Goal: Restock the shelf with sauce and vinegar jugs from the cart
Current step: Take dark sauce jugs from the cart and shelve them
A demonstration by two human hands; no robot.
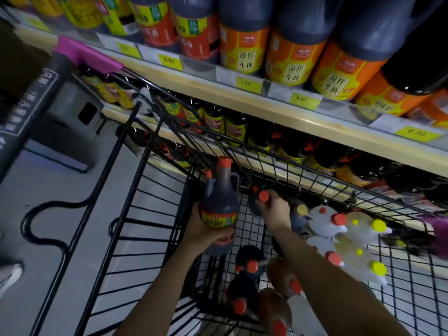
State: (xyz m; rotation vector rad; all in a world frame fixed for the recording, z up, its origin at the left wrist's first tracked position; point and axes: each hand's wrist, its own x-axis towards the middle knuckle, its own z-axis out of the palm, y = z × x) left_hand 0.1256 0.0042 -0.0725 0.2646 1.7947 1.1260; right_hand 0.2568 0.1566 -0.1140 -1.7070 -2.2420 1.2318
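My left hand (206, 232) grips a dark sauce jug (219, 204) with an orange cap and a yellow-red label, holding it upright over the black wire cart (315, 180). My right hand (275, 209) reaches into the cart and holds the neck of a second dark jug (254, 204) just under its orange cap. More dark orange-capped jugs (247, 263) lie lower in the cart. White vinegar jugs (324, 224) with orange and yellow caps fill the cart's right side. The shelf (266, 110) runs diagonally above the cart.
Orange-labelled jugs (293, 59) stand in a row on the upper shelf, with yellow price tags (304, 100) along its edge. Dark bottles (236, 128) fill the shelf level behind the cart. The cart's pink handle (82, 54) is at upper left. A shoe (9, 275) shows at the left edge.
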